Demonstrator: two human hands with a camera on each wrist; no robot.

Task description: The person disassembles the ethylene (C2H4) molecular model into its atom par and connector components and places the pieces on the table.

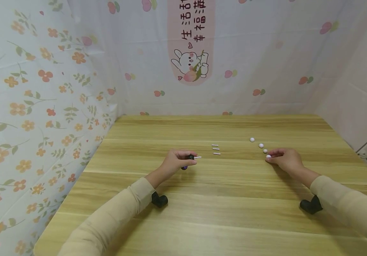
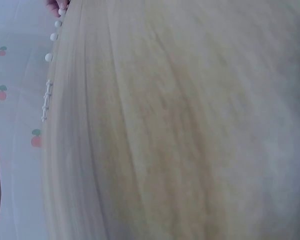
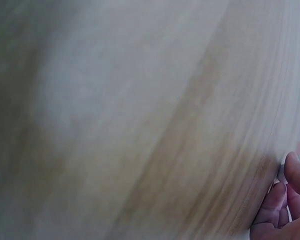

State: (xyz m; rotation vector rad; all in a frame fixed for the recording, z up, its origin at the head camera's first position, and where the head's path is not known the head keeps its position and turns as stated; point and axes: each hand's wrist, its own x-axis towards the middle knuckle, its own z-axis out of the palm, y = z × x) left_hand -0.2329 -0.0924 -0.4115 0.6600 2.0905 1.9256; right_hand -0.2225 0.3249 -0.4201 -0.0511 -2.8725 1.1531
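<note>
My left hand (image 1: 176, 161) holds a small black piece (image 1: 191, 157) between thumb and fingers, and a white knobbed peg (image 1: 197, 157) sticks out of it to the right. Below the thumb a black and purple part (image 1: 184, 167) shows; whether it belongs to the same piece I cannot tell. At the right, my right hand (image 1: 287, 160) pinches a small white ball (image 1: 268, 156) at the table surface. Three more white balls (image 1: 261, 145) lie in a slanting row just beyond it. In the right wrist view the right hand's thumb and fingertips (image 3: 275, 197) meet at the lower right edge.
Three white pegs (image 1: 216, 149) lie stacked in a column between the hands on the wooden table (image 1: 202, 213). A black wrist mount (image 1: 160, 200) juts from the left sleeve, another (image 1: 310, 205) from the right. Printed cloth (image 1: 138, 64) hangs behind the table.
</note>
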